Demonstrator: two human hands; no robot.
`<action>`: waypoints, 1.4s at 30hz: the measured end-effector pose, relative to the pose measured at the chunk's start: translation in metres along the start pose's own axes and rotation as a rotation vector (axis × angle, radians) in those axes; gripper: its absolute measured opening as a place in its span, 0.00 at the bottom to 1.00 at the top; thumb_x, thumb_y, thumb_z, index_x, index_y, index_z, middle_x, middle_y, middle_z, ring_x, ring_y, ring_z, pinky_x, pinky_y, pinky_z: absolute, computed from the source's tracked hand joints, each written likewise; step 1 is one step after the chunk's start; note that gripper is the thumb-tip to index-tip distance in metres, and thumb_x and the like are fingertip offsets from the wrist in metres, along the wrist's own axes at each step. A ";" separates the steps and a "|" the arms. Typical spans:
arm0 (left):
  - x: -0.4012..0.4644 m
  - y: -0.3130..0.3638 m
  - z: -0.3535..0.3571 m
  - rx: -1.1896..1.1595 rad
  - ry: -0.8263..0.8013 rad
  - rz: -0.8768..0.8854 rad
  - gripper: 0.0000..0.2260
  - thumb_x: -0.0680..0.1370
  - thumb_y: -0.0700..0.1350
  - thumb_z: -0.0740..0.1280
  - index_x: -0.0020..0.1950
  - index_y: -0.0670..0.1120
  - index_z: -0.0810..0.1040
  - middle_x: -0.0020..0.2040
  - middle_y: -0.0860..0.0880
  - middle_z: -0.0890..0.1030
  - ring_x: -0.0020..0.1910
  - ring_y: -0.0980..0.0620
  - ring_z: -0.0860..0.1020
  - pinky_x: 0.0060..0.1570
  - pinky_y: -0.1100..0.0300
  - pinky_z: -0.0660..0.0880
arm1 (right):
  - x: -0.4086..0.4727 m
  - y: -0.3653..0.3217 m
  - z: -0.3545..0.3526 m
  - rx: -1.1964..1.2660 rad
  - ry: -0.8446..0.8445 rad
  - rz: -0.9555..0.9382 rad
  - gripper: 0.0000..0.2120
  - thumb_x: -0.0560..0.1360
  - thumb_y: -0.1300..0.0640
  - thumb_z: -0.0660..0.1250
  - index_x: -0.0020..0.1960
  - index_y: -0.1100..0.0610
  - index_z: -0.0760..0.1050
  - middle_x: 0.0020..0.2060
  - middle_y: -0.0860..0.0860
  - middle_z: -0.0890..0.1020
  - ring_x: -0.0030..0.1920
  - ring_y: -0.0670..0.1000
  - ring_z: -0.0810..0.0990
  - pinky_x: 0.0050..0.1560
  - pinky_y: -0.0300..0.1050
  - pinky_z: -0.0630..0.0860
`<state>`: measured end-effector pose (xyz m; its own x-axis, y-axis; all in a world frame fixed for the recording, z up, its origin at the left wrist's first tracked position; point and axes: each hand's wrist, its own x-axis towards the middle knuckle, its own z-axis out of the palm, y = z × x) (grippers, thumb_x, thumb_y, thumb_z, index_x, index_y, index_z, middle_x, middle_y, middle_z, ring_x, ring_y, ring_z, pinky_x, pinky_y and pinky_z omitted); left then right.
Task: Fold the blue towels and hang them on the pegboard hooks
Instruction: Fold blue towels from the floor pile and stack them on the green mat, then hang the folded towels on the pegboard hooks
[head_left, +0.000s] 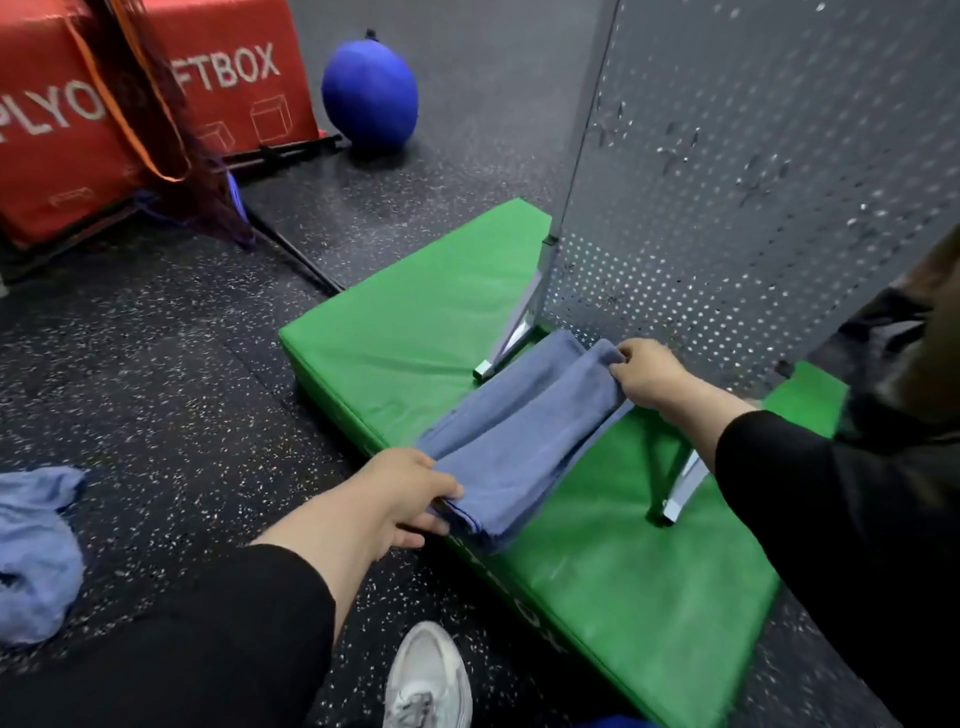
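Left hand (402, 499) pinching the near end of a folded blue towel (519, 441), thumb on top and fingers curled beneath; right hand (647, 376) pinching the far end, knuckles up. Towel stretched between both hands in a long narrow band, resting on or just above a green mat (415, 332), just beside the near foot of a grey pegboard (753, 182). Hooks (680, 148) visible as small dark prongs high on the board, blurred. Second blue towel (34, 551) crumpled on the speckled floor (171, 332) at the near left, not yet folded. Red foam box (67, 119) and blue ball (370, 91) at the far left. Likely risks: layers sliding apart if either pinch loosens during the lift; folded edge snagging on the pegboard's metal leg (514, 327); band too thick or uneven to seat on a hook, then slipping off.
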<state>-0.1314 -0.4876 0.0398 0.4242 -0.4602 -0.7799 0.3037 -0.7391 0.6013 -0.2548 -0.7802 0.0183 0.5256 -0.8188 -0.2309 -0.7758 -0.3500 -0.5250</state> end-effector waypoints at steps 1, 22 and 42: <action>0.005 0.000 0.006 0.003 0.006 -0.010 0.22 0.78 0.41 0.70 0.70 0.49 0.68 0.52 0.45 0.82 0.37 0.47 0.82 0.43 0.56 0.74 | 0.004 0.007 0.002 -0.001 -0.002 0.017 0.08 0.77 0.61 0.65 0.51 0.64 0.80 0.44 0.59 0.82 0.46 0.57 0.80 0.43 0.45 0.70; 0.046 -0.011 0.060 1.540 0.137 0.792 0.15 0.82 0.55 0.61 0.65 0.49 0.76 0.68 0.49 0.71 0.65 0.44 0.70 0.60 0.47 0.66 | 0.024 0.041 0.042 -0.371 0.249 -0.134 0.09 0.76 0.54 0.68 0.53 0.56 0.75 0.55 0.59 0.75 0.58 0.63 0.73 0.56 0.59 0.72; 0.040 -0.012 0.048 1.383 0.148 0.719 0.18 0.83 0.56 0.60 0.68 0.49 0.73 0.75 0.47 0.66 0.70 0.44 0.66 0.66 0.45 0.64 | 0.003 0.021 0.055 -0.409 0.274 -0.241 0.13 0.80 0.50 0.60 0.50 0.55 0.81 0.52 0.53 0.80 0.56 0.59 0.75 0.57 0.55 0.68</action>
<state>-0.1590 -0.5208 -0.0070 0.2325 -0.9125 -0.3367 -0.9458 -0.2929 0.1406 -0.2509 -0.7651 -0.0384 0.6374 -0.7631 0.1068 -0.7458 -0.6458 -0.1632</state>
